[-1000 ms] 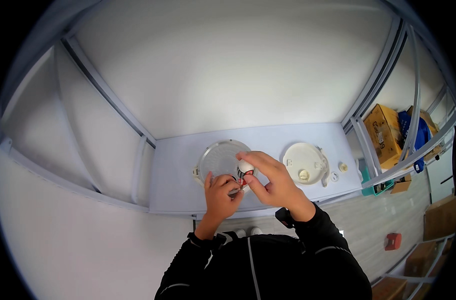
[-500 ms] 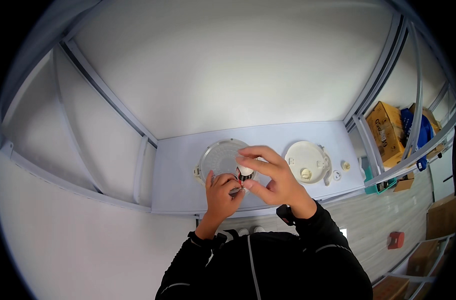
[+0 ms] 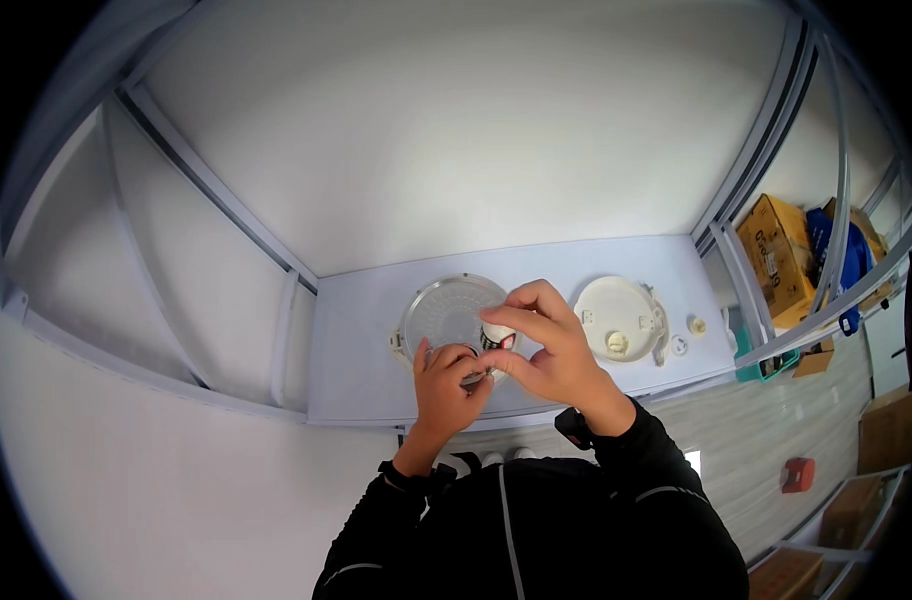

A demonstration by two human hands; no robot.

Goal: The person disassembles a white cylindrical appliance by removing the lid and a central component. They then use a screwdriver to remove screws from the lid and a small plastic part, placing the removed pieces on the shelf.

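Observation:
Over the round clear dish with a pale rim (image 3: pixel 444 318), my two hands meet at a small cylinder (image 3: pixel 498 332) with a white end and black and red marks. My right hand (image 3: pixel 554 350) is closed around it, index finger at its white end and thumb low on its side. Fingers curled, my left hand (image 3: pixel 446 388) is closed beside the thumb of my right. A small shiny part shows between its fingertips, but what it is cannot be made out. The cylinder's lower end is hidden behind the hands.
Right of the hands lies a round cream housing (image 3: pixel 608 295) with a knob-like piece inside. Past it sit a small white disc (image 3: pixel 679 345) and a small cream cap (image 3: pixel 697 325). Grey frame posts (image 3: pixel 751 130) flank the white table (image 3: pixel 351 350); cardboard boxes (image 3: pixel 776 255) stand beyond.
My right hand's fingers have curled in closer, and its thumb has shifted left toward my left hand. The cylinder has turned a little. My left hand has hardly moved.

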